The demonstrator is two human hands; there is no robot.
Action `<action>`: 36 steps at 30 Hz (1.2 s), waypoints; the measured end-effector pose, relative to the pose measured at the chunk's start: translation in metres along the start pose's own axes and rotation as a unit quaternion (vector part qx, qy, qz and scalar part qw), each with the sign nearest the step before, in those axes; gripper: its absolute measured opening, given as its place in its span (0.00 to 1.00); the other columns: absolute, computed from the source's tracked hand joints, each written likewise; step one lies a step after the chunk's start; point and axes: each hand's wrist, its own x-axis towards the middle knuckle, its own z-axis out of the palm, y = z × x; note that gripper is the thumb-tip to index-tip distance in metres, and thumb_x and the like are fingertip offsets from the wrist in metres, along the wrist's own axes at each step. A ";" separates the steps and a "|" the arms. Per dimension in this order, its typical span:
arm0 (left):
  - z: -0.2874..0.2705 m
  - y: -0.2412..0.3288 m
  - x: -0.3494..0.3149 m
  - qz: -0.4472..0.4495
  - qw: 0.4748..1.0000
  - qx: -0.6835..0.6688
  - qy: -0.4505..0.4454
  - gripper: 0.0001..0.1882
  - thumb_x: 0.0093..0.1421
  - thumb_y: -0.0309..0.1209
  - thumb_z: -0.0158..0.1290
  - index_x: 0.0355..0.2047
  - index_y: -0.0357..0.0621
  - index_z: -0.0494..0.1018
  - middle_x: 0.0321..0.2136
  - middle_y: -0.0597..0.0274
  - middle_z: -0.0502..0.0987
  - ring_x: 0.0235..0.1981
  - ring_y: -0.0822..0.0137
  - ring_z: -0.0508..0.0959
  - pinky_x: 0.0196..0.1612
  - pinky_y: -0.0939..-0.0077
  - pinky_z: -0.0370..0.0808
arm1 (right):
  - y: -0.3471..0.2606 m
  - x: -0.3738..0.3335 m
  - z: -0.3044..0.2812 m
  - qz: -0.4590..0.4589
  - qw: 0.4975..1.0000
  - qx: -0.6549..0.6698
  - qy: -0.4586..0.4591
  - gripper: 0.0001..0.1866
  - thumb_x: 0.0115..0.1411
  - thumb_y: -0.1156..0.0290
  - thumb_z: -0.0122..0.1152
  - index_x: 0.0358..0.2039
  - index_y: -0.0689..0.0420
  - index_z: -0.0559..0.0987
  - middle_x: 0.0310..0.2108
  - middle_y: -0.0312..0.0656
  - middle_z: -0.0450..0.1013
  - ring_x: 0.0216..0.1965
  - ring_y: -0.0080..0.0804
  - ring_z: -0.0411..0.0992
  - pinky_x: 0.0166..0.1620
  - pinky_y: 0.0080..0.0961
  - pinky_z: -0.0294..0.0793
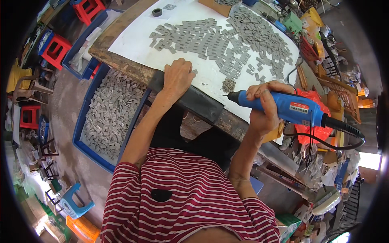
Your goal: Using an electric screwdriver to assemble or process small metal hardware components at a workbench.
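Note:
My right hand [265, 107] is wrapped around a blue electric screwdriver [293, 107]. Its thin bit points left, over the table's near edge, beside a small heap of screws [228, 85]. At the near edge of the white-covered table [133, 42], my left hand [177, 79] is closed with its fingers curled down. A small grey metal piece [195, 72] sticks out at its fingertips; the rest of it is hidden. Beyond my hands, rows of flat grey pieces [198, 38] lie on the white sheet, with a looser pile of grey pieces [259, 34] to their right.
Below the table, at left, a blue tray [79, 129] holds many grey pieces. A dark pad [202, 103] covers part of the table edge. A black tape roll [157, 12] and a cardboard box [216, 7] are at the back. Red bags [312, 121] hang at right, behind the screwdriver's cable.

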 end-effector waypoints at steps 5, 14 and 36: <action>0.013 0.005 -0.003 0.048 0.995 -0.084 0.000 0.06 0.46 0.29 0.55 0.23 0.43 0.70 0.25 0.59 0.69 0.33 0.57 0.70 0.34 0.61 0.64 | -0.003 -0.002 0.002 -0.001 1.000 -0.016 0.011 0.12 0.49 0.80 0.50 0.36 0.63 0.66 0.19 0.46 0.66 0.19 0.34 0.66 0.29 0.31 0.68; 0.011 0.006 0.002 0.076 0.980 -0.183 -0.020 0.07 0.45 0.25 0.54 0.25 0.37 0.69 0.23 0.55 0.70 0.27 0.56 0.72 0.31 0.67 0.68 | 0.006 0.004 0.004 0.027 0.997 -0.054 0.037 0.12 0.49 0.81 0.51 0.36 0.63 0.66 0.19 0.46 0.66 0.19 0.34 0.67 0.28 0.30 0.68; 0.012 0.010 0.014 0.027 0.980 -0.182 -0.068 0.08 0.46 0.26 0.55 0.27 0.42 0.68 0.25 0.60 0.69 0.30 0.58 0.71 0.34 0.67 0.67 | 0.070 0.051 0.049 0.078 0.989 -0.128 0.003 0.10 0.46 0.82 0.54 0.31 0.67 0.67 0.17 0.48 0.66 0.16 0.36 0.67 0.26 0.31 0.70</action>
